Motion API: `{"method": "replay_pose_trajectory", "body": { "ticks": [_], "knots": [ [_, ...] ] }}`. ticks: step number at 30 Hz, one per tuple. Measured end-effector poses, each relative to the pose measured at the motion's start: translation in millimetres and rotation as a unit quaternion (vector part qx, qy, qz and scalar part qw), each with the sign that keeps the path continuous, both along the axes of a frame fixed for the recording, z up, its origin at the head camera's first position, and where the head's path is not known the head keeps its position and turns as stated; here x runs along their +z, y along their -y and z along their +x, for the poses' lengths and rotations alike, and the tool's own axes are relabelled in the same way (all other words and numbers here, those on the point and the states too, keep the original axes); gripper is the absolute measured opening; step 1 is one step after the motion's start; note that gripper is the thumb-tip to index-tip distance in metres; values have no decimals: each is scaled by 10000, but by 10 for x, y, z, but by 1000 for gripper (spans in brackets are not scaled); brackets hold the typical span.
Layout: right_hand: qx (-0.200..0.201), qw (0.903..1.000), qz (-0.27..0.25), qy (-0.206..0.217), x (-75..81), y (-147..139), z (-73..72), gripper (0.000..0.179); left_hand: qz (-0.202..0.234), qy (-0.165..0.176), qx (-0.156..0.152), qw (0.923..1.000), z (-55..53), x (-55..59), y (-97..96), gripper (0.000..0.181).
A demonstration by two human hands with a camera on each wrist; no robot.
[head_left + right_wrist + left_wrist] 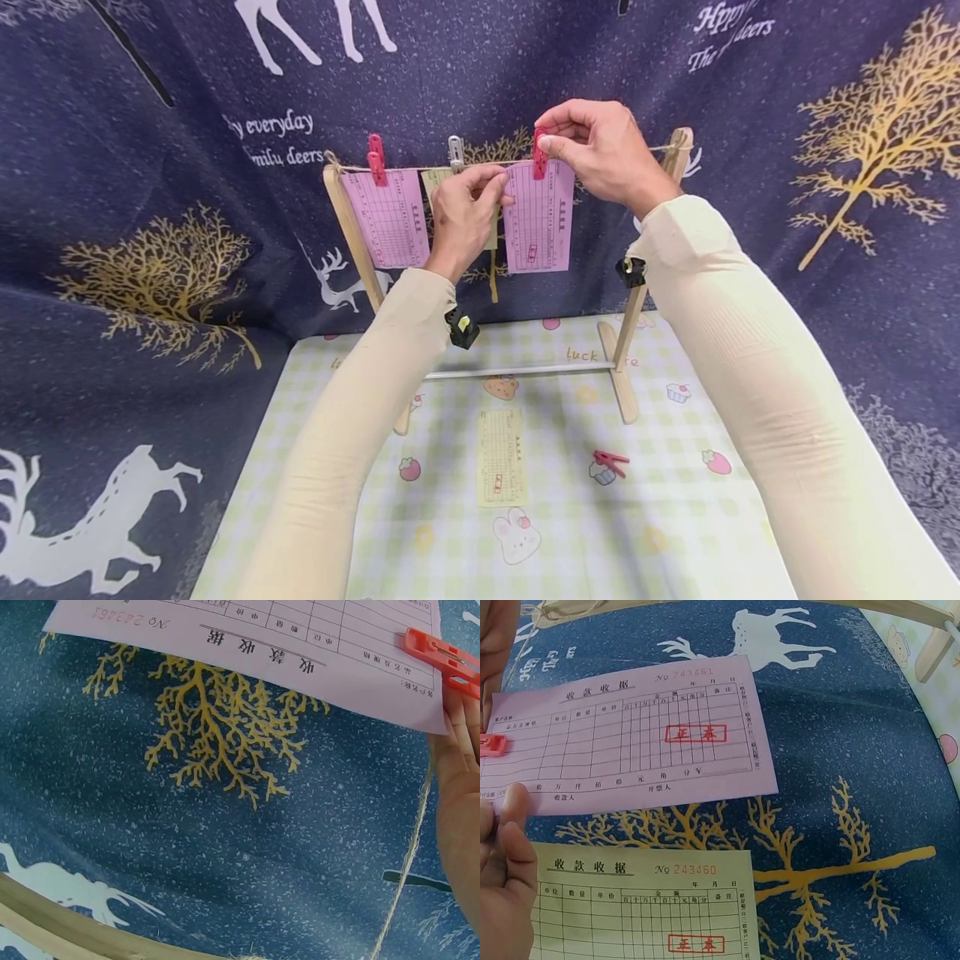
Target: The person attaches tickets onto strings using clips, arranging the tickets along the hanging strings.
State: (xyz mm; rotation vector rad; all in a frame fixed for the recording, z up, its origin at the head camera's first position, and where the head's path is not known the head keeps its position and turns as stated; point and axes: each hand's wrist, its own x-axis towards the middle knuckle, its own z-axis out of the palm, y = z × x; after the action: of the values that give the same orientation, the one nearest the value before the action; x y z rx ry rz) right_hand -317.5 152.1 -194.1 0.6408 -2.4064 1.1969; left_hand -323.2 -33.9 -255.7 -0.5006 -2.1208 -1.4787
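My right hand (603, 150) pinches a red clothespin (540, 158) at the top edge of a pink receipt (537, 229) hanging at the twine line. Fingertips of my left hand (467, 208) pinch that receipt's left edge near the top. In the left wrist view, a finger overlaps the edge of the pink paper (645, 742), beside a yellow receipt (645, 900). That yellow receipt hangs from a grey clothespin (456, 152), mostly hidden behind my left hand in the head view. Farther left, another red clothespin (377, 162) holds a second pink receipt (390, 221).
Twine (409, 859) runs between the posts of a wooden stand (352, 229), with a pale bar (525, 369) low across it. On the checked tablecloth (570, 542) lie a yellow receipt (503, 458) and a red clothespin (611, 462). A dark blue printed cloth (247, 250) hangs behind.
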Motion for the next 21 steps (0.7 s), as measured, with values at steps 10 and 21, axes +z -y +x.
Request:
{"method": "replay_pose_trajectory", "body": {
  "ticks": [10,21],
  "knots": [
    [200,9994,110,260,1,-14,3,33,-1,98,20,9999,9,2,5,18],
    [186,9983,240,-504,15,-111,141,40,223,178,-66,9996,67,-6,53,22]
  ]
}}
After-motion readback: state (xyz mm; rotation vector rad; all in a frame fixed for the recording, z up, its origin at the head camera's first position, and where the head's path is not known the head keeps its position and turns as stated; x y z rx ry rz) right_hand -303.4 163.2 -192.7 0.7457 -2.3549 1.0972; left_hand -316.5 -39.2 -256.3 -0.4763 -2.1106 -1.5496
